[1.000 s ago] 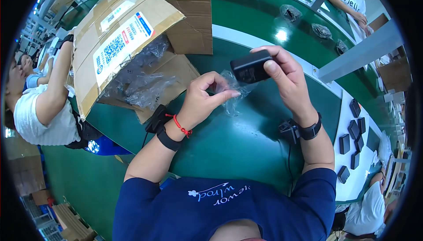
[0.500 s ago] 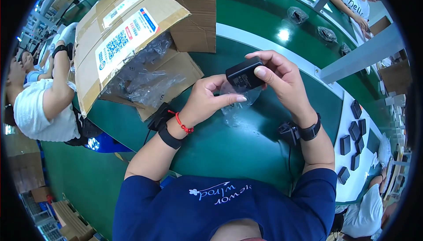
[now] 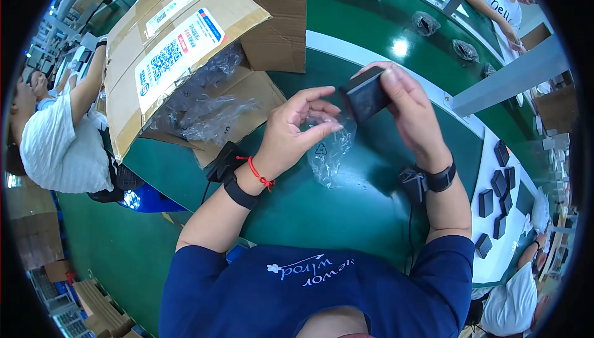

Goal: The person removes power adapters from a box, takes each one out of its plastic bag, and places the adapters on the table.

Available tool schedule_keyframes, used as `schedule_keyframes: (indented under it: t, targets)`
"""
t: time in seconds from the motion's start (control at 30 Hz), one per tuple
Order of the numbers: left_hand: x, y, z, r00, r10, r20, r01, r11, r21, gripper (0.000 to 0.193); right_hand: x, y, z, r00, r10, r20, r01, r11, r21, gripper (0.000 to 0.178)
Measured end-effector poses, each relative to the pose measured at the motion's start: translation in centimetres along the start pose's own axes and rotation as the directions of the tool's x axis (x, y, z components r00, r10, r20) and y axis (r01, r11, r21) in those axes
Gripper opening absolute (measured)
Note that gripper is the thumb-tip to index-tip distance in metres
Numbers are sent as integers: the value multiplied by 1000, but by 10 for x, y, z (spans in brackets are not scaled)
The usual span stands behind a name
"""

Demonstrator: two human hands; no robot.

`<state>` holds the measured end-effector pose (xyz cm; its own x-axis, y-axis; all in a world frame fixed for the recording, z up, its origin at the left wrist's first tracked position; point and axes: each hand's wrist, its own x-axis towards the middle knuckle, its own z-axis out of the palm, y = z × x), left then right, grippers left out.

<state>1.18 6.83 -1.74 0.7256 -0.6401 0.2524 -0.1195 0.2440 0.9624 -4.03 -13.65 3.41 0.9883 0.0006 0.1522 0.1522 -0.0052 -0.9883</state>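
My right hand (image 3: 411, 106) grips a black power adapter (image 3: 365, 95), a blocky case, its thumb on the upper edge. It is tilted above the green bench. Close to its left, my left hand (image 3: 294, 124) has thumb and fingers curled around the mouth of a clear plastic bag (image 3: 331, 155), which hangs down toward the bench. No adapter shows inside the bag. Black straps with small black devices sit on both wrists, and a red cord bracelet (image 3: 257, 173) is on the left one.
An open cardboard box (image 3: 185, 41) with clear plastic bags (image 3: 210, 118) stands at left. Several black adapters (image 3: 486, 203) lie on a white surface at right. Bagged black items (image 3: 426, 24) lie along the green far belt, behind a metal post (image 3: 507, 81). Co-workers sit left and far right.
The adapter has come out of the plastic bag's mouth and moved up and right with my right hand, turning its face. The bag now hangs from my left hand. Bagged items shifted slightly right.
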Motion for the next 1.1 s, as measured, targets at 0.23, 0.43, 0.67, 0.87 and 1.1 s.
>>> schedule_keyframes:
  t: [0.23,0.43,0.67,0.87,1.1]
  targets:
    - [-1,3,-2,996,59,-61,-57,998,37,55,-5,-13,-7,896,60,440,18,985,-170,30]
    - [8,12,3,984,43,-172,-72,983,-168,40,1,-9,-13,909,78,410,-40,994,-101,30]
    - [3,2,-14,977,-209,33,209,978,5,22,0,-13,-28,919,-103,381,149,984,-93,30]
    - [1,-1,-10,997,-70,-23,73,984,160,15,-4,-24,-17,995,-102,1,102,993,-61,31]
    - [1,-3,0,973,104,-206,-85,991,98,13,-4,-19,-11,995,-63,73,70,993,-99,31]
